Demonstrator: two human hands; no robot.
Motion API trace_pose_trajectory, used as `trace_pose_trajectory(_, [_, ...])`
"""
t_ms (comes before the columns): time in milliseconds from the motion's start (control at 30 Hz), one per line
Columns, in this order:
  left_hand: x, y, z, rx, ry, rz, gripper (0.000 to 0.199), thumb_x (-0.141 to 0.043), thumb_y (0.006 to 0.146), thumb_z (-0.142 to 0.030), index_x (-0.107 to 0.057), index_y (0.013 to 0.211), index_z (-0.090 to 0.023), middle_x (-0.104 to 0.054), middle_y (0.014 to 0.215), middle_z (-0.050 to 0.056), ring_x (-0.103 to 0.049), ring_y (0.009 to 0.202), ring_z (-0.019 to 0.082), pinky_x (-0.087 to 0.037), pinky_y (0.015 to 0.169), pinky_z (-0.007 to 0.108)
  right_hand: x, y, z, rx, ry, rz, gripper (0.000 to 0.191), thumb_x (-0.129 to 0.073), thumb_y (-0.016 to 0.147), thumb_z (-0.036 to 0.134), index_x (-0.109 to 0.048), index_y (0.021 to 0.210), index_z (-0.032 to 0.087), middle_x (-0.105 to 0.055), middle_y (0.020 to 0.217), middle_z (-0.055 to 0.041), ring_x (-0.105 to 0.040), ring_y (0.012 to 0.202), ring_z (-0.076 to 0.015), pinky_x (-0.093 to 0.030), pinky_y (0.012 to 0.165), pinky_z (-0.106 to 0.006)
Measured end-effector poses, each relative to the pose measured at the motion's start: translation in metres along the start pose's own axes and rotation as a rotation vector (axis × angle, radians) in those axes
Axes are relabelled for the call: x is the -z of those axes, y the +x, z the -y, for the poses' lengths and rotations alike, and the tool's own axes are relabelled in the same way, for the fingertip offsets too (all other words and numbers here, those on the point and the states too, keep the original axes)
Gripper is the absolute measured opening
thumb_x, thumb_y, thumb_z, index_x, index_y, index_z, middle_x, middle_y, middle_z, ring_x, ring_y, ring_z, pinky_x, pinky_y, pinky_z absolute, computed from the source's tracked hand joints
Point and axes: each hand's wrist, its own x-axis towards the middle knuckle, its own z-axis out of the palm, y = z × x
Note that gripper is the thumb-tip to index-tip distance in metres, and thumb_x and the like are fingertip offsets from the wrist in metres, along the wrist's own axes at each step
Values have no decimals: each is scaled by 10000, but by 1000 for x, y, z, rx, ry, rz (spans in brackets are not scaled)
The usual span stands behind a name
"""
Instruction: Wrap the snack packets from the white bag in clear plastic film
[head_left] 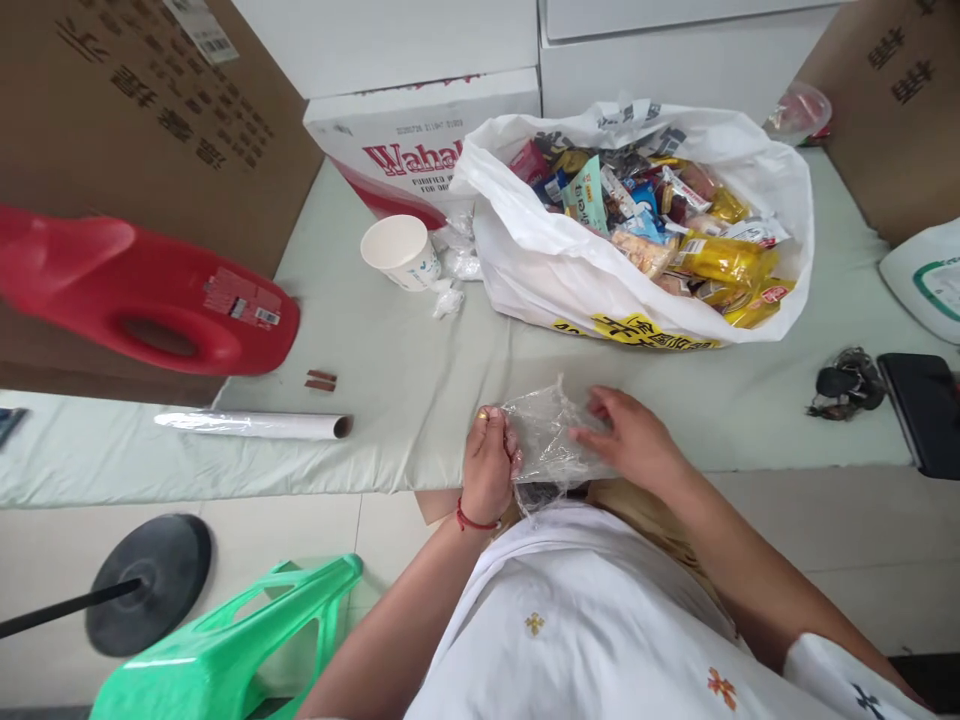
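Observation:
My left hand (489, 455), with a red cord at its wrist, is closed on one side of a thin, crinkled piece of clear plastic film (551, 435). Whether the film is a bag or a single sheet I cannot tell. A little pinkish matter shows at the left fingertips, too small to name. On the film's other side is my right hand (630, 435), thumb and fingers apart; its fingertips are at the film's edge, and contact is unclear. The film hangs over the table's front edge, close to my white shirt.
Behind my hands, a white plastic bag (525, 265) holds many wrapped snacks. Leftward are a paper cup (401, 255), a white roll (251, 425) and a red jug (150, 290). Keys (847, 382) and a phone (924, 412) lie right. A green stool (225, 640) stands below.

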Motion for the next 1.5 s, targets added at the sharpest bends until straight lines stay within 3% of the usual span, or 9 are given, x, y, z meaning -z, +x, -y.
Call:
trace_pose_trajectory(167, [15, -2, -2, -74, 220, 203, 556, -826, 759, -562, -564, 1128, -241, -371, 615, -110, -313, 510, 89, -261, 485, 223, -7, 22, 5, -31, 211, 16, 285, -564, 919, 440, -697, 819, 209, -626, 712, -5, -533, 673, -154, -400, 650, -277])
trace_pose_trajectory(367, [20, -1, -5, 44, 186, 101, 573, -616, 863, -732, -547, 635, -212, -325, 515, -62, -254, 467, 84, -208, 461, 249, 13, 0, -16, -326, 811, 45, 513, -816, 634, 665, -631, 750, 201, -481, 635, 45, -355, 555, -94, -239, 482, -233])
trace_pose_trajectory(500, [14, -1, -13, 201, 223, 191, 716, -499, 862, -867, -599, 601, -208, -229, 470, -66, -198, 429, 84, -143, 435, 259, 18, -17, -29, -342, 738, 22, 581, -797, 646, 743, -606, 718, 199, -449, 619, 46, -342, 554, -92, -246, 487, -241])
trace_pose_trajectory(633, [7, -4, -19, 201, 205, 193, 721, -561, 794, -901, -642, 675, -195, -224, 536, -79, -184, 440, 71, -119, 422, 249, 34, -21, -36, -153, 300, -147, 472, -637, 852, 673, -669, 813, 204, -563, 709, -10, -482, 644, -152, -406, 586, -292])
trace_pose_trajectory(733, [3, -8, -19, 168, 193, 210, 740, -575, 770, -913, -667, 722, -180, -219, 572, -84, -171, 454, 65, -125, 423, 244, 51, -18, -21, 109, -21, -354, 425, -593, 939, 562, -720, 1114, 196, -693, 1103, -127, -637, 984, -262, -544, 831, -397])
trace_pose_trajectory(900, [0, -12, -15, 140, 211, 342, 749, -525, 825, -901, -693, 798, -171, -201, 554, -94, -169, 446, 70, -130, 427, 245, 40, 16, 17, 742, -177, 70, 728, -751, 887, 407, -516, 1537, 180, -546, 1549, -147, -370, 1528, -352, -347, 1250, -530])
trace_pose_trajectory(1067, [15, -12, -15, 73, 146, 360, 602, -709, 807, -770, -684, 927, -181, -246, 554, -107, -195, 469, 65, -162, 454, 240, 12, 66, 24, 761, 135, 364, 262, -579, 1015, 372, -761, 1086, 197, -759, 1044, -85, -681, 1088, -235, -528, 968, -363])
trace_pose_trajectory(1267, [56, -31, -4, 116, 285, 348, 447, -945, 669, -439, -716, 929, -156, -568, 721, -35, -495, 665, 99, -398, 640, 234, 0, 82, 28, 346, 377, 446, 364, -572, 958, 538, -646, 866, 194, -582, 609, 37, -504, 520, -124, -382, 543, -247])
trace_pose_trajectory(1500, [78, -59, 4, 302, -42, 271, 466, -1000, 624, -362, -634, 847, -181, -655, 772, -27, -673, 761, 147, -516, 772, 283, -11, 98, 22, 447, 164, 47, 326, -465, 992, 457, -536, 784, 216, -484, 629, 32, -448, 603, -141, -327, 621, -266])
